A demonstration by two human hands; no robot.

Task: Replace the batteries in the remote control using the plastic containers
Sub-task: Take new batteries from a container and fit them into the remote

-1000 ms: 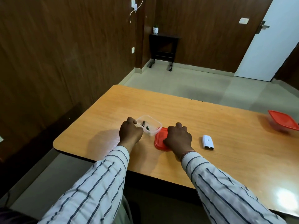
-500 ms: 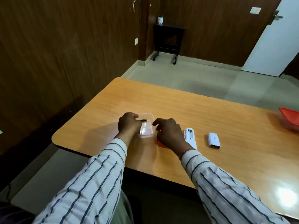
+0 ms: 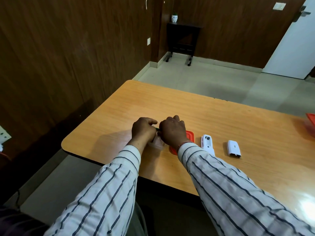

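My left hand (image 3: 143,130) pinches a small dark-green battery (image 3: 157,128) above the clear plastic container (image 3: 156,144). Curled over the same container, my right hand (image 3: 172,132) touches the battery's other end; its fingertips are hidden. The container's red lid (image 3: 190,135) lies flat just right of it, partly under my right wrist. The white remote control (image 3: 206,144) lies back-up with its battery bay open, right of the lid. Farther right lies its white battery cover (image 3: 234,148).
The orange wooden table (image 3: 213,116) has its left edge and rounded corner close to my left hand. A second container with a red lid (image 3: 311,124) sits at the far right edge. Beyond are a tiled floor, dark wood walls and a small black stand (image 3: 183,38).
My left hand lifted a battery out of the clear container. My right hand left the red lid and moved left to meet it, uncovering the remote.
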